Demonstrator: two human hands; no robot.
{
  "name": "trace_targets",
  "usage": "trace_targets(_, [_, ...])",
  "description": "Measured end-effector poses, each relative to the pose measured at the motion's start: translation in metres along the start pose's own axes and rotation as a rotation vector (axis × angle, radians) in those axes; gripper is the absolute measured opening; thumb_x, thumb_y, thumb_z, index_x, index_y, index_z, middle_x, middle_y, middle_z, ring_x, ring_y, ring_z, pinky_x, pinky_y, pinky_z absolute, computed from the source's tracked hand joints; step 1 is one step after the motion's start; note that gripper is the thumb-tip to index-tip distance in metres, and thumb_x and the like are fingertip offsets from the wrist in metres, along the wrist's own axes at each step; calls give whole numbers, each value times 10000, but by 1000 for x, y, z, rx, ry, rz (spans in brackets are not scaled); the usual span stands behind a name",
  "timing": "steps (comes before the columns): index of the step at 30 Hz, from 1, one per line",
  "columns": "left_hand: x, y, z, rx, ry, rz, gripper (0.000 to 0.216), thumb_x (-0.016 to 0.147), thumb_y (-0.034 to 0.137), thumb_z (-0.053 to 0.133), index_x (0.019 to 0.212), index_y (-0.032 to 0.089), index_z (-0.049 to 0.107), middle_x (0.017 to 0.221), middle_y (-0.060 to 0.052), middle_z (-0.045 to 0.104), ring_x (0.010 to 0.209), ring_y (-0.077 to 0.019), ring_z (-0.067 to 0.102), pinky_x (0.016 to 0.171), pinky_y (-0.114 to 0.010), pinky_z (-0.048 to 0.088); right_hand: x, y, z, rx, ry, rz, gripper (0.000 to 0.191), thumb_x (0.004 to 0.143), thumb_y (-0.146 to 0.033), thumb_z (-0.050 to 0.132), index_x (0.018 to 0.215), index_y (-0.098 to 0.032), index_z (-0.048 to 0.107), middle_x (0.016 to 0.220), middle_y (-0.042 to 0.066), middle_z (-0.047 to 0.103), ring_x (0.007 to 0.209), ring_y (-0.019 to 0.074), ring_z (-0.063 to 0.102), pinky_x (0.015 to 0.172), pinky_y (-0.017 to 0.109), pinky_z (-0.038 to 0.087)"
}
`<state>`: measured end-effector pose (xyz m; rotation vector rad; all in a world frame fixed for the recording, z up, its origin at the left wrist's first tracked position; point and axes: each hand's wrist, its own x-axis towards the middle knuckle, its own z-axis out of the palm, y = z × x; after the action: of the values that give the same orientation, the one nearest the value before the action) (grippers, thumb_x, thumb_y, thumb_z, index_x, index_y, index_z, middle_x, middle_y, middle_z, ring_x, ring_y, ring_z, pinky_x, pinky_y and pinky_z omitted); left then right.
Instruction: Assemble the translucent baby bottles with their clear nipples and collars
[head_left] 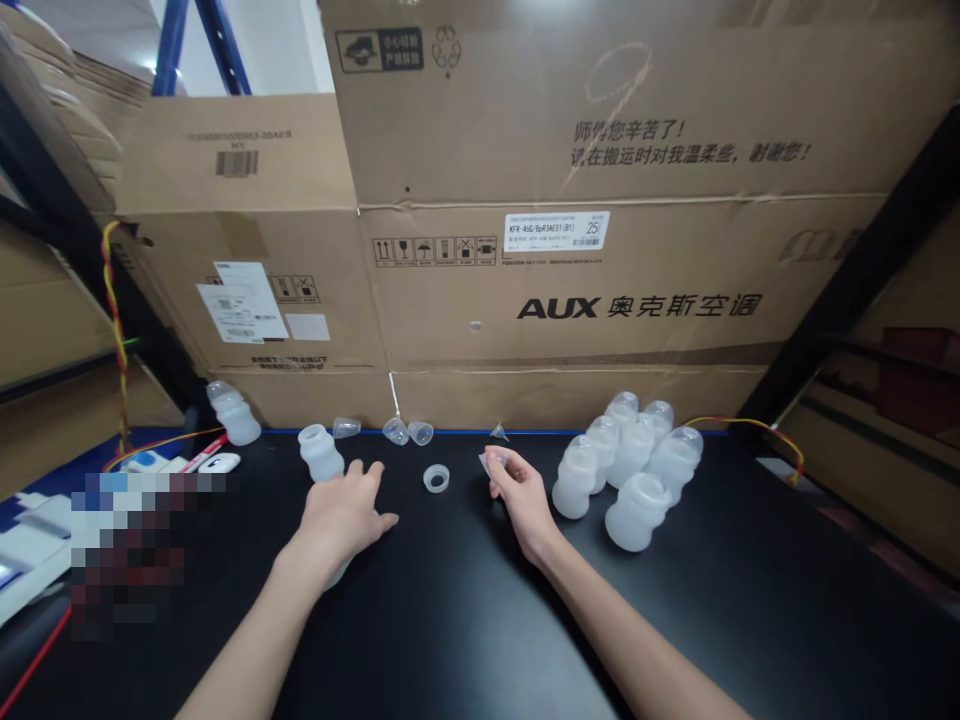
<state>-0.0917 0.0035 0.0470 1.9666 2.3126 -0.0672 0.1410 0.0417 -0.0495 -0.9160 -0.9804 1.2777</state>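
Observation:
My left hand [343,515] is spread with fingers stretched out, just in front of an uncapped frosted baby bottle [321,455]. A pale edge shows beneath its wrist; what it belongs to is mostly hidden. Thumb and fingers of my right hand [521,500] are pinched on a small clear piece that looks like a bottle nipple [487,462]. Between the hands a translucent screw ring [436,479] lies on the black table. Behind lie clear caps [421,432] and another small clear pointed piece [500,432].
Several frosted bottles [630,455] with clear tops cluster at the right; one in front [637,513] looks uncapped. A capped bottle [234,413] stands at the back left. Cardboard [645,250] walls the table's back. White items and cables lie at the left edge.

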Motion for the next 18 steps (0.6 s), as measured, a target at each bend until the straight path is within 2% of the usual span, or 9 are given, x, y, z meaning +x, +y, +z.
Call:
trace_targets(2, [3, -5, -2, -81, -47, 0, 554, 750, 415, 525, 1290, 297, 517, 1273, -70, 588, 1230, -361, 586, 1077, -610, 485, 2, 3, 0, 26, -3, 12, 656, 791, -610, 748, 1216, -115, 681, 1059, 76, 623, 799, 97, 525, 707, 242, 466])
trace_targets(4, [5, -4, -3, -231, 44, 66, 479, 772, 476, 533, 1242, 383, 536, 1193, 0, 629, 1177, -269, 617, 1084, -548, 486, 3, 4, -1, 47, -20, 12, 661, 779, -575, 772, 1237, -108, 673, 1164, 106, 630, 920, 145, 593, 811, 289, 535])
trace_targets(6, [7, 3, -5, -490, 222, 127, 456, 773, 598, 565, 1210, 468, 547, 1210, 75, 616, 1163, -130, 610, 1071, -374, 508, 2, 3, -1, 68, -32, 6, 686, 753, -524, 811, 1259, -90, 654, 1194, 122, 626, 973, 175, 623, 896, 346, 563])
trace_targets(8, [8, 11, -5, -827, 364, 123, 489, 777, 658, 552, 1235, 486, 549, 1292, 120, 589, 1198, -16, 583, 947, -148, 506, 0, 2, -1, 115, -50, 9, 713, 739, -481, 834, 1292, -80, 625, 1183, 115, 610, 976, 181, 635, 938, 383, 570])
trace_targets(11, [14, 21, 0, -1172, 380, 58, 437, 837, 605, 485, 1171, 380, 653, 1256, 123, 639, 1165, 69, 577, 850, 47, 409, -4, 1, 0, 147, -120, 15, 681, 762, -422, 838, 1303, -74, 613, 1190, 111, 601, 1017, 187, 630, 982, 404, 558])
trace_targets(13, [18, 24, 7, -1222, 336, 53, 431, 853, 572, 464, 1115, 320, 696, 1193, 97, 676, 1051, 72, 606, 824, 71, 396, -7, 0, 2, 103, -173, -12, 613, 802, -423, 809, 1277, -79, 631, 1217, 121, 618, 1038, 182, 619, 998, 388, 539])
trace_targets(14, [20, 25, 10, -1230, 304, 51, 458, 845, 585, 467, 1111, 294, 699, 1132, 67, 697, 944, 49, 629, 747, 40, 419, -8, -1, 3, 67, -187, -29, 593, 817, -427, 796, 1272, -84, 635, 1218, 123, 628, 1030, 171, 616, 994, 367, 528])
trace_targets(16, [23, 27, 17, -1239, 207, 40, 606, 806, 690, 436, 1097, 226, 695, 790, 0, 689, 623, -34, 604, 579, -76, 432, -10, -4, 5, -1, -215, -69, 564, 832, -424, 779, 1262, -89, 632, 1191, 123, 639, 979, 146, 615, 944, 314, 513])
trace_targets(18, [23, 30, 21, -1308, 164, 26, 724, 757, 775, 426, 1031, 159, 691, 659, -21, 631, 502, -88, 568, 510, -140, 437, -12, -7, 7, -44, -250, -146, 495, 844, -388, 765, 1223, -97, 635, 1177, 118, 622, 942, 130, 620, 886, 279, 507])
